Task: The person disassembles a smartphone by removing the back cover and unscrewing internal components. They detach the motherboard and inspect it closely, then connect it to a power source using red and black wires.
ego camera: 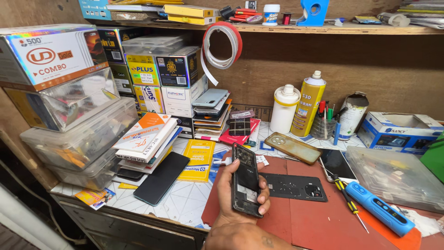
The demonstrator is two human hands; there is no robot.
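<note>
- Left hand (238, 194) — fingers curled shut around an opened phone (246, 179), thumb on its left edge, fingertips on the right edge.
- Phone above the red mat (305, 222); long axis runs 12–6 o'clock.
- Detached back cover (296, 186) lies flat at the phone's 3 o'clock, just beside.
- Right hand not visible — grip unknown.

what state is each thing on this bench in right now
left hand: gripping the opened black phone
opened black phone: back off, insides showing, held upright above the red mat
black phone back cover: removed, lying flat on the red mat
blue electric screwdriver: lying on the mat, untouched
white plastic bottle: upright, capped
yellow spray can: upright, capped
</note>
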